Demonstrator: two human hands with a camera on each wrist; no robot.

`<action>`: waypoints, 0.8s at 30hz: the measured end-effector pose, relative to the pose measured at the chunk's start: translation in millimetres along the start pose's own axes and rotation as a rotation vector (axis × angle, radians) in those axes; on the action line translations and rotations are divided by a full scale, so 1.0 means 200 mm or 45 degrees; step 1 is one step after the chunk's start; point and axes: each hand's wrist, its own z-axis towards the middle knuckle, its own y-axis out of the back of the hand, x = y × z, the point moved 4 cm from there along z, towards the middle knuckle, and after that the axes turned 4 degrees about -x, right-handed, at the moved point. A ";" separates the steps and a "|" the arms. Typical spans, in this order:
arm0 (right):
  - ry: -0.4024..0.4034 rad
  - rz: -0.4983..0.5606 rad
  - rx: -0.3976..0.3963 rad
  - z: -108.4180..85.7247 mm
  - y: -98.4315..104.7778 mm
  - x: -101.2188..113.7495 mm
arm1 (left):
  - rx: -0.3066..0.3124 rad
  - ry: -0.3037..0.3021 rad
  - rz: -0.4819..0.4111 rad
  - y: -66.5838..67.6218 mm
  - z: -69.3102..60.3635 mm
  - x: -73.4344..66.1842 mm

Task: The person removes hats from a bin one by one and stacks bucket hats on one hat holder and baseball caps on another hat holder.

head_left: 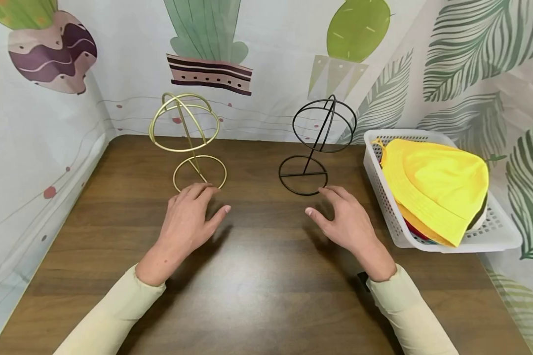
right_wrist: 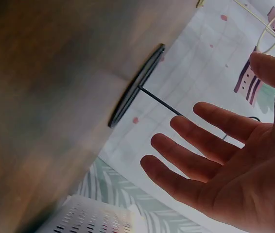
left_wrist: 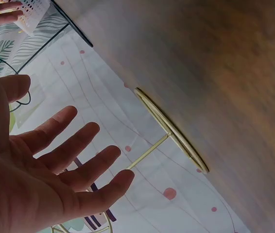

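Note:
My left hand hovers in front of the gold wire hat stand, its fingers loosely extended and holding nothing. In the left wrist view, the left palm shows bare, apart from the stand's base ring. Likewise my right hand is held near the base of the black wire hat stand, with thumb and fingers spread. The right wrist view shows the right hand with nothing in it; the black base ring sits beyond the fingertips. Both stands are bare and upright.
A white perforated basket stands at the table's right side, holding a yellow bucket hat on top of other fabric items, partly hidden. The brown wooden table meets a cloth backdrop printed with cacti and leaves behind and at the sides.

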 end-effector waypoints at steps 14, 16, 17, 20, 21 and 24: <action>0.004 0.028 -0.097 0.00 0.15 0.03 | 0.036 -0.051 -0.021 -0.02 0.00 -0.01; -0.003 0.035 -0.113 -0.01 0.18 0.03 | 0.040 -0.058 -0.019 -0.02 0.00 -0.01; -0.006 0.036 -0.126 -0.01 0.19 0.04 | 0.042 -0.062 -0.019 -0.03 0.00 -0.01; -0.003 0.048 -0.177 -0.03 0.25 0.05 | 0.042 -0.073 -0.013 -0.03 0.00 -0.02; -0.003 0.052 -0.196 -0.03 0.27 0.05 | 0.042 -0.076 -0.009 -0.04 0.00 -0.02; -0.001 0.070 -0.237 -0.04 0.31 0.05 | 0.044 -0.084 -0.006 -0.05 0.00 -0.02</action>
